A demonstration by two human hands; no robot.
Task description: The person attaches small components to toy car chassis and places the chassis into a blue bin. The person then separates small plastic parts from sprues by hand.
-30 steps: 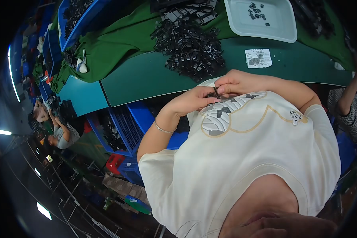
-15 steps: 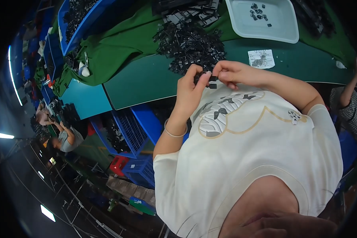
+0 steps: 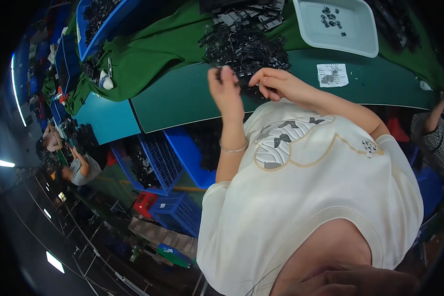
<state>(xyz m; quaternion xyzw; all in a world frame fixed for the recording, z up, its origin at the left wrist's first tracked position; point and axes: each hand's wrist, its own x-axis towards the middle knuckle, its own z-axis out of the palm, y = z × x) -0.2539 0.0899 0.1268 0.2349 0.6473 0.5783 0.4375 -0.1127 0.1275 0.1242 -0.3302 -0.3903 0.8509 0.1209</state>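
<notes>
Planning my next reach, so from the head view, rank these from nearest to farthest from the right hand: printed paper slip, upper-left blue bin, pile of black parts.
From the right hand:
1. Pile of black parts: just ahead, slightly left.
2. Printed paper slip: to the right.
3. Upper-left blue bin: far left and ahead.

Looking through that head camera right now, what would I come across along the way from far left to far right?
Glowing light tube → blue bin of black parts at the top → left hand → right hand → printed paper slip → another person's arm.
</notes>
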